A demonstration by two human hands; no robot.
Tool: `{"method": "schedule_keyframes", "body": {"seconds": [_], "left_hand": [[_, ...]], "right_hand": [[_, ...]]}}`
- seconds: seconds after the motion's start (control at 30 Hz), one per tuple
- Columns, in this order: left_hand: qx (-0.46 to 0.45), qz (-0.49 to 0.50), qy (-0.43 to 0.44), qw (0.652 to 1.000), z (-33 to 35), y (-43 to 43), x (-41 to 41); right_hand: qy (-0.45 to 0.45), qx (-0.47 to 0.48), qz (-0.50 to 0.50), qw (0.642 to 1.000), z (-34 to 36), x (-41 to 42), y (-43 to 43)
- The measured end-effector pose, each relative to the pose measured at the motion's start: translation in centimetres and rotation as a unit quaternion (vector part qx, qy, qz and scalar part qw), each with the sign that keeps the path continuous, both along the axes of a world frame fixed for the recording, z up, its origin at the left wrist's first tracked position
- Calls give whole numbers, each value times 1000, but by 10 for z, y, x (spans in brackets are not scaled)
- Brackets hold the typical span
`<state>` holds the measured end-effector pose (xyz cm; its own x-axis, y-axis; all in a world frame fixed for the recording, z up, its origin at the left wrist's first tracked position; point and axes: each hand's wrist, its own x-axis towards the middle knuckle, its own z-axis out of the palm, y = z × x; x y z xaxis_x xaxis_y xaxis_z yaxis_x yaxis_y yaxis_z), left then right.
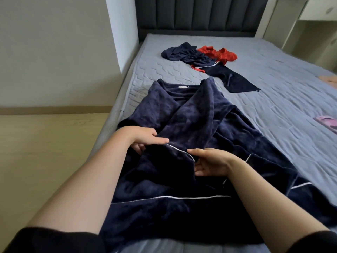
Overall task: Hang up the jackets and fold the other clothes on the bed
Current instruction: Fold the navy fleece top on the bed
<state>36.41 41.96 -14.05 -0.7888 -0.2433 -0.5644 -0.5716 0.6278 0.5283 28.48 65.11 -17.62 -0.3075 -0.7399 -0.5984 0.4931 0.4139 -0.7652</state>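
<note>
A dark navy fleece garment (191, 114) with thin white piping lies spread along the near part of the grey bed (273, 73). My left hand (145, 138) pinches a fold of its cloth at the left, thumb on top and fingers tucked under. My right hand (209, 162) grips the piped edge of a folded-over part just to the right, with fingers curled beneath the fabric. Both hands sit close together above the garment's middle. Farther up the bed lies a heap of navy clothes (184, 53), a red garment (218, 53) and a dark piece (235, 79) with red and white trim.
A pink phone (326, 123) lies at the bed's right edge, and a tan object (328, 79) shows beyond it. A dark padded headboard (198, 13) closes the far end. Pale cabinets (299, 24) stand at the right, and wooden floor (45, 143) runs along the left.
</note>
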Motion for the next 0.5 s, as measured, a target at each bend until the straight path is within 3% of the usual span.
{"method": "schedule_keyframes", "body": {"seconds": [0.07, 0.13, 0.17, 0.27, 0.37, 0.43, 0.5], "left_hand": [[167, -23, 13, 986, -7, -3, 12], [338, -24, 82, 937, -15, -13, 22], [365, -36, 114, 923, -15, -17, 26], [269, -134, 116, 947, -6, -24, 30], [172, -172, -83, 966, 3, -21, 31], [89, -135, -159, 974, 15, -10, 27], [-27, -93, -118, 988, 23, 0, 14]], "right_hand": [[-77, -64, -35, 994, 3, 8, -6], [-134, -136, -83, 978, 6, 11, -8], [-144, -152, -87, 974, 6, 11, -8], [-56, -48, 43, 996, 7, 11, -1], [12, 50, 202, 978, 4, 2, 8], [4, 32, 172, 985, 3, -6, 9], [0, 27, 76, 997, 3, -10, 9]]}}
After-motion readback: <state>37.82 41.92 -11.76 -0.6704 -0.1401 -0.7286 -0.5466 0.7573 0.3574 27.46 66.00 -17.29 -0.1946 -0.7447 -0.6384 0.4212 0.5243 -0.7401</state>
